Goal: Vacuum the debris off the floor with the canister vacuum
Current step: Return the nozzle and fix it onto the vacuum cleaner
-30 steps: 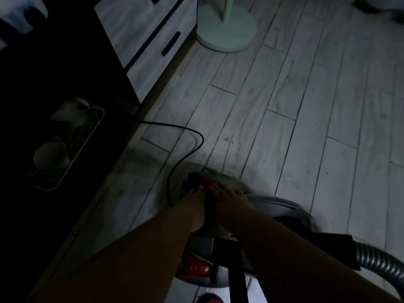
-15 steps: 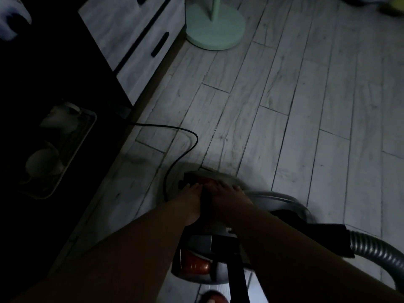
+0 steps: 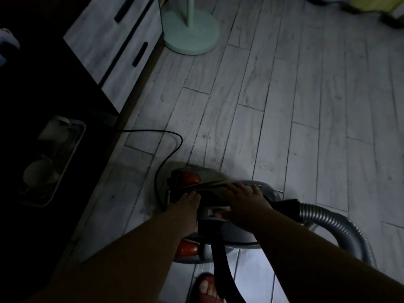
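The left hand [image 3: 185, 207] lies with its fingers straight and together on the left shoulder of the grey, rounded plastic canister vacuum [image 3: 209, 232], resting there and gripping nothing. The right hand [image 3: 242, 202] is spread over the top of the canister. Its fingers are fanned out flat toward the front curve and its thumb lies by the recess of the carrying handle; it presses on the shell rather than clasping it. Both bare forearms reach in from the near side.

The vacuum stands on the floor of pale grey wood-look planks [image 3: 284, 106], close to the floor's left edge. It has a glossy orange-red patch [image 3: 189, 178] at its far end and another low on its near side. A ribbed grey flexible hose [image 3: 336, 226] leaves its right side through a black cuff and curves back toward the person. A thin black power cord [image 3: 175, 145] loops from the vacuum's left side to the floor's left edge. A black bar [image 3: 220, 263] crosses the near side of the canister. Just below it are the toes of a foot in a red slipper [image 3: 206, 287].

Along the left edge stands a drawer cabinet with pale wood-grain fronts and black slot handles [image 3: 122, 40]. Beside it, in deep shadow, is a pale tray holding white cups [image 3: 72, 154]. At the far edge sits a mint-green round stand base [image 3: 192, 33]. The room is dim.
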### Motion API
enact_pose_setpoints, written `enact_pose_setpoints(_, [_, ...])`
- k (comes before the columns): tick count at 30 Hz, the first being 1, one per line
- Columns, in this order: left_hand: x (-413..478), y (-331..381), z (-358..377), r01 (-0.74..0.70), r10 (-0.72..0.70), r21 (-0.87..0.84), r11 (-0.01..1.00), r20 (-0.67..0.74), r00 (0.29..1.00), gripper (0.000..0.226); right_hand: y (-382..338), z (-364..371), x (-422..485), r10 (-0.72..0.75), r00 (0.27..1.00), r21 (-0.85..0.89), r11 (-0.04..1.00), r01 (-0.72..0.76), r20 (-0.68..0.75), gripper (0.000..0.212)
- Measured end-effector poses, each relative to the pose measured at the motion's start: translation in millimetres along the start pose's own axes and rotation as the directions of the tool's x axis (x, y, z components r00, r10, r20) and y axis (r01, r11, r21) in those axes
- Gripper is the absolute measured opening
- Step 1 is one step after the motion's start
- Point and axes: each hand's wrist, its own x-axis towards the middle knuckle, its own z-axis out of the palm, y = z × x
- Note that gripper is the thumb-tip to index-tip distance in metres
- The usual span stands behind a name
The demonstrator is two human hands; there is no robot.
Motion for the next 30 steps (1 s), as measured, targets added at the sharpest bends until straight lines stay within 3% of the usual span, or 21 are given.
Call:
enact_pose_setpoints(5, [3.6, 22.3, 0.3, -0.032, 0.030, -0.083, 0.996, -0.031, 0.999, 0.092, -3.3, 8.3, -11.7, 0.043, 0.997, -0.022, 0.999, -0.042, 0.059, 0.087])
enact_pose_setpoints(10, [7.1, 28.1, 11.1, -0.051, 0.040, -0.107, 0.993, -0.107, 0.994, 0.085, -6.0, 14.0, -20.7, 0.072, 0.997, -0.090, 0.993, -0.073, -0.020, 0.075])
enact_pose_setpoints(15, [11.2, 31.3, 18.5, -0.050, 0.036, -0.048, 0.998, -0.263, 0.964, 0.042, -9.0, 17.2, -19.4, 0.113, 0.991, -0.105, 0.987, -0.119, -0.066, 0.061])
enact_pose_setpoints(22, [17.4, 34.5, 14.6, 0.016, -0.022, -0.030, 0.999, -0.211, 0.977, 0.037, -9.7, 17.9, -13.8, 0.076, 0.994, -0.098, 0.992, -0.084, -0.081, 0.062])
enact_pose_setpoints(30, [27.7, 34.7, 12.1, 0.036, -0.006, 0.121, 0.992, -0.239, 0.971, 0.028, -3.8, 20.5, -8.5, 0.019, 0.994, -0.079, 0.997, -0.028, -0.105, 0.058])
